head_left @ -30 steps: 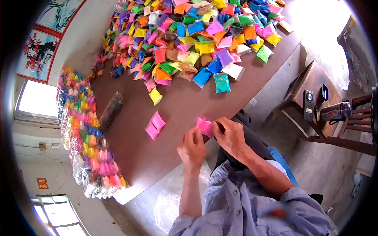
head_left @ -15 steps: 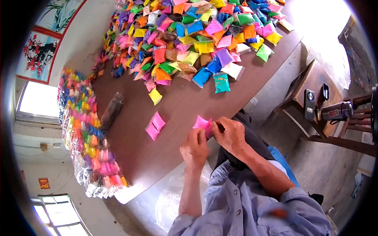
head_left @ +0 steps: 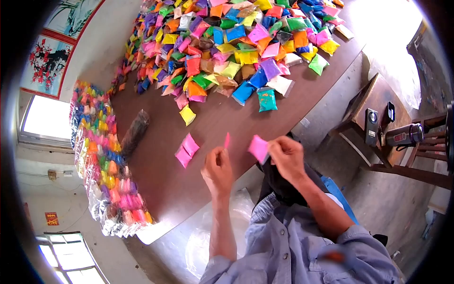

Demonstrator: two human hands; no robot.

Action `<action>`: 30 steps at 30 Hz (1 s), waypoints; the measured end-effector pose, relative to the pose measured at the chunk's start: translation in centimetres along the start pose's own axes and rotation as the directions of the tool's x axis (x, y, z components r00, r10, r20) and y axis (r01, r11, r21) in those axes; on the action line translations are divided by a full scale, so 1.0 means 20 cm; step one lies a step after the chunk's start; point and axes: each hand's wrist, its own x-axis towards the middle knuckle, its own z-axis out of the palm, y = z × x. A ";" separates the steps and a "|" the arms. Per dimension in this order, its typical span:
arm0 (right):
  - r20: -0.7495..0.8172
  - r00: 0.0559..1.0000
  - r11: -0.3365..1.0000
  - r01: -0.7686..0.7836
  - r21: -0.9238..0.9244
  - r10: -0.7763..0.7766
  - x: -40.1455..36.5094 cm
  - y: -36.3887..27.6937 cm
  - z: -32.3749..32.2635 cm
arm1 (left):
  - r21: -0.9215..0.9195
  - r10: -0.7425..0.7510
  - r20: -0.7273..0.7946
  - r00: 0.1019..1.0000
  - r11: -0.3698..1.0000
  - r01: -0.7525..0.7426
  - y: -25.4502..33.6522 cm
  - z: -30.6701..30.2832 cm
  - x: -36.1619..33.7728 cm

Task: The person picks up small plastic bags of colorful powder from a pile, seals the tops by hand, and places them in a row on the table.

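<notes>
My left hand (head_left: pixel 219 171) is closed in a pinch on a pink packet (head_left: pixel 227 140), seen nearly edge-on above the fingertips. To its right, my right hand (head_left: pixel 287 158) pinches the edge of another pink packet (head_left: pixel 258 148), whose flat face shows. A gap separates the two packets, and both are held above the near edge of the brown table (head_left: pixel 208 132). Two pink packets (head_left: pixel 187 150) lie side by side on the tabletop, left of my left hand. Beyond them a single yellow packet (head_left: pixel 187 115) lies at the front of the heap.
A large heap of colorful packets (head_left: pixel 246 57) covers the far part of the table. Clear bags of packets (head_left: pixel 111 175) line the left edge, near a dark wrapped bundle (head_left: pixel 135 132). At right, a wooden stool (head_left: pixel 402 113) holds a flask (head_left: pixel 405 135) and small devices.
My hands have moved apart, the left one leftward and the right one slightly right. The pink packets that were together between them are now separate, one in each hand.
</notes>
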 end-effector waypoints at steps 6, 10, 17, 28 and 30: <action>-0.249 0.969 0.949 0.081 0.306 -0.003 0.10 -0.18 -0.35 | 0.095 0.026 0.097 0.995 0.995 -0.035 0.04 0.15 0.04; -0.329 0.943 0.899 0.184 0.398 -0.048 0.13 -0.25 -0.52 | -0.046 0.328 0.284 0.901 0.943 -0.329 0.36 0.33 -0.12; -0.396 0.915 0.879 0.252 0.405 -0.080 0.11 -0.29 -0.71 | -0.078 -0.057 0.061 0.996 0.995 0.062 0.06 0.20 0.09; -0.355 0.934 0.892 0.203 0.404 -0.052 0.10 -0.29 -0.65 | -0.193 0.377 0.305 0.874 0.924 -0.331 0.43 0.33 -0.11; -0.372 0.927 0.896 0.209 0.391 -0.054 0.08 -0.29 -0.69 | -0.221 -0.002 0.213 0.977 0.974 0.050 0.36 0.26 -0.04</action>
